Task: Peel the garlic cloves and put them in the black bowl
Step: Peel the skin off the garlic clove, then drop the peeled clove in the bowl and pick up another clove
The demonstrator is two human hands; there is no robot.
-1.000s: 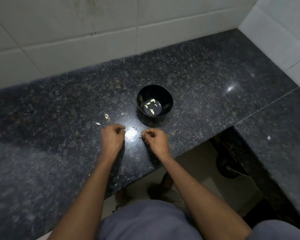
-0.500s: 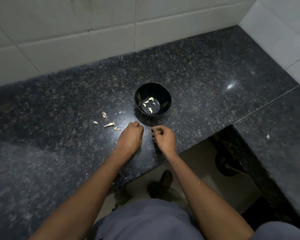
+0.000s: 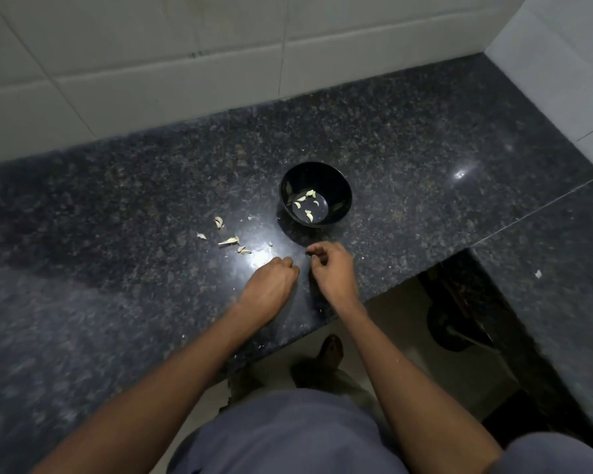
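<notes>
No legible text or labels.

Bowl [image 3: 315,195] sat on the counter [image 3: 425,159], mid-depth, wall [image 3: 185,63] behind it. Cloves [image 3: 307,205] lay inside the bowl. Peels [image 3: 231,240] were scattered on the counter left of the bowl. Left hand [image 3: 271,285] and right hand [image 3: 332,268] were side by side before the bowl, near the counter's front edge, right hand closer to the bowl. A second counter slab [image 3: 545,251] sat to the right.

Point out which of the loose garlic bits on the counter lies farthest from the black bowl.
The small pale piece at the far left of the scatter, alone beyond the curled bit and the long strip.
</notes>
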